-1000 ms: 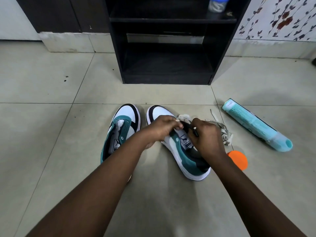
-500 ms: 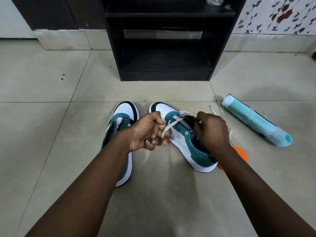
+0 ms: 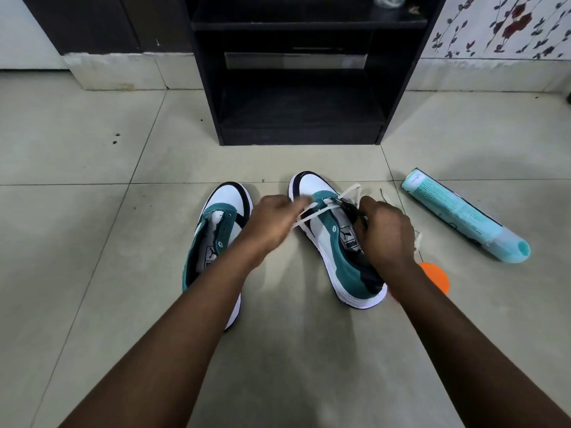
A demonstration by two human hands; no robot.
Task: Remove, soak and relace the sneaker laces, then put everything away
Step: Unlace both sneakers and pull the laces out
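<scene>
On pale floor tiles before a dark shelf unit (image 3: 296, 118): two sneakers side by side, toes pointing away, the left sneaker (image 3: 216, 242) unlaced, the right sneaker (image 3: 336, 242) tipped onto its side. Left hand (image 3: 272, 223) pinching a white lace (image 3: 312, 211) strung leftward from the front eyelets; right hand (image 3: 383, 233) clamped on the tongue and collar (fingertips hidden), so probably relacing, left hand nearer the free end. Half hidden behind the right wrist: loose lace and an orange disc (image 3: 435, 276), beside a teal bottle (image 3: 463, 217).
</scene>
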